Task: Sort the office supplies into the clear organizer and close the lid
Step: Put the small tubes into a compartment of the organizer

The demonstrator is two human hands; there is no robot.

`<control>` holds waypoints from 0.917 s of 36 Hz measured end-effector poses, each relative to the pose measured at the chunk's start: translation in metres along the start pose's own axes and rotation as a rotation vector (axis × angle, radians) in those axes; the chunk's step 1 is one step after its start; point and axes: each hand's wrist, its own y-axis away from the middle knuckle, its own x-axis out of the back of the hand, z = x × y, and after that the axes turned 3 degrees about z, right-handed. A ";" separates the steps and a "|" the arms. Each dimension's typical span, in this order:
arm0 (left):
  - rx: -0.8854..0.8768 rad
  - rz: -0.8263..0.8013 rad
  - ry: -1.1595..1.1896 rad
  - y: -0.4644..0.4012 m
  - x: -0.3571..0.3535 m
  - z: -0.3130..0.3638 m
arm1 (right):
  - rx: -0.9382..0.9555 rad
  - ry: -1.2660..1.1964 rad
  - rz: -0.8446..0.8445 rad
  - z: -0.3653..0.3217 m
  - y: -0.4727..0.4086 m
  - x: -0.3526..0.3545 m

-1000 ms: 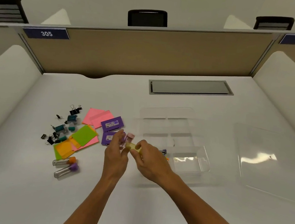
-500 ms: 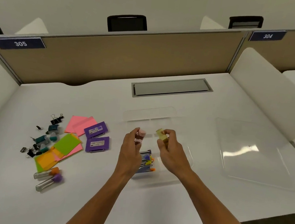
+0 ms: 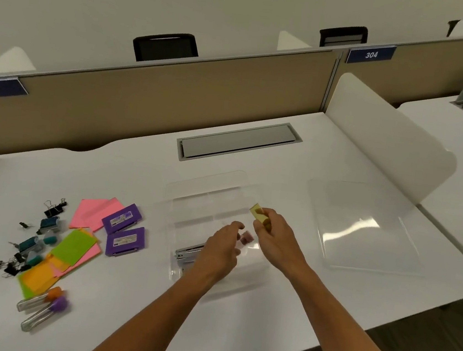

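Open white tabletop [image 3: 237, 320] lies along the near edge, crossed by both forearms. On the left, binder clips [image 3: 12, 261], sticky notes [image 3: 73, 247], two purple boxes [image 3: 124, 231] and two capped tubes [image 3: 42, 308] crowd the surface, with a bare lane between them and the clear organizer [image 3: 210, 196]. Both hands [image 3: 223, 245] hover over the organizer's middle, blocking its near compartments. The detached lid [image 3: 363, 228] lies flat well right, with a bare strip between. A tan partition [image 3: 175, 102] walls off the far side, and a white divider [image 3: 387, 141] the right.
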 end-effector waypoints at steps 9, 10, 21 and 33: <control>-0.035 -0.112 -0.231 -0.008 -0.015 0.001 | -0.078 0.066 -0.054 0.011 0.000 0.009; -0.037 -0.124 -0.238 -0.008 -0.016 0.002 | -0.083 0.073 -0.058 0.012 0.000 0.009; -0.101 -0.158 -0.270 -0.009 -0.018 -0.008 | -0.120 0.184 -0.235 0.027 -0.004 0.010; 0.061 0.176 0.164 0.001 0.006 -0.024 | 0.071 0.384 -0.186 0.024 -0.007 -0.003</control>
